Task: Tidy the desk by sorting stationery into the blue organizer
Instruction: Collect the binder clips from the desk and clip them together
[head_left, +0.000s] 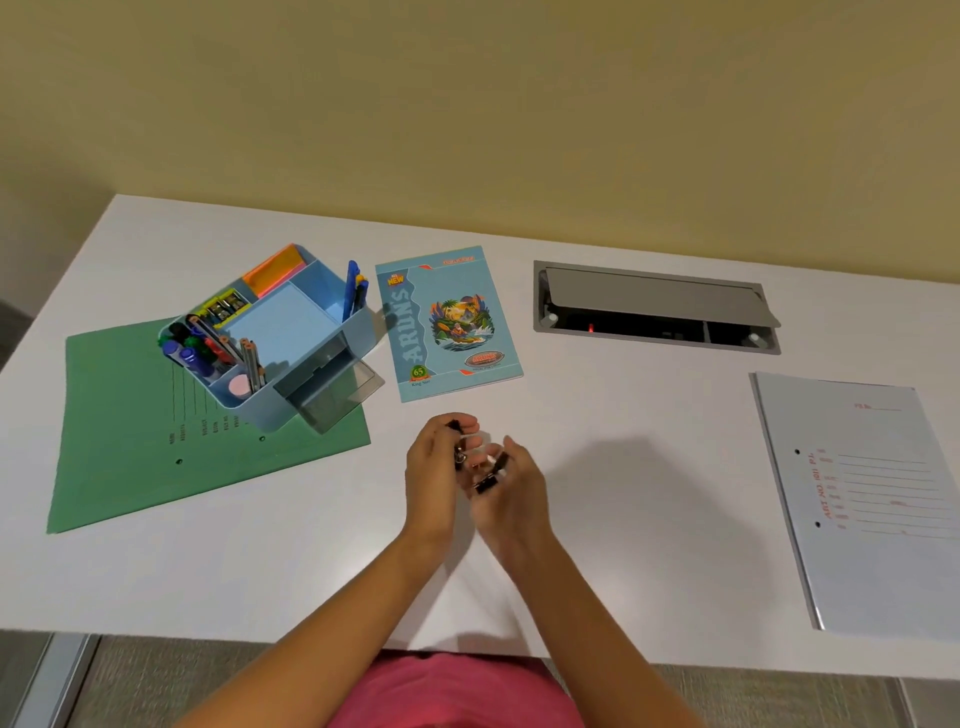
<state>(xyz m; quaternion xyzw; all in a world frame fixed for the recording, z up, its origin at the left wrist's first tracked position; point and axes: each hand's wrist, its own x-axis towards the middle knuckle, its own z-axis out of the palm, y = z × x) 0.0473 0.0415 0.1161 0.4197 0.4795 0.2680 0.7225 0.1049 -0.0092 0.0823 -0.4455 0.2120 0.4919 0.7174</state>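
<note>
- my left hand (436, 467) and right hand (511, 486) are together, both pinching small black clips (485, 483)
- organizer (280, 332) sits up and left of my hands on a green folder (130, 441), drawer pulled out
- notebook (447, 322) just past my hands

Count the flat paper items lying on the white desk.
3. A green paper folder lies at left under the blue organizer, a blue illustrated notebook at centre, and a pale grey punched folder at right, partly cut off. Nothing seems hidden.
</note>
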